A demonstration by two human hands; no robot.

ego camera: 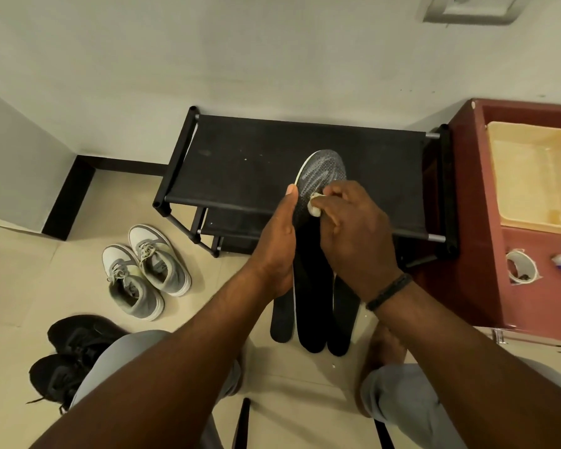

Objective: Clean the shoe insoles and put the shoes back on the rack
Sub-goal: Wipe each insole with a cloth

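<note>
The left hand (277,254) grips a stack of insoles (314,286) along their left edge, thumb lying up the side, holding them upright in front of the black rack (240,163). The right hand (353,234) pinches a small white wad (314,207), cloth or tissue, hard to tell which, and presses it against the top insole's grey patterned forefoot. Three or so insoles seem to be fanned together, heels hanging down.

Insoles like these are likely light, thin and floppy, so they would bend away under rubbing unless backed. Holding them mid-length at the edge, as the left hand does, with the stack itself as backing, looks sensible. The textured face should give some grip, though damp foam may slip.

Grey sneakers (146,270) sit on the floor left of the rack, black shoes (72,354) nearer the person's knee. None is on the rack yet, so the cleaning step appears to be in hand, with refitting and shelving still ahead.
</note>
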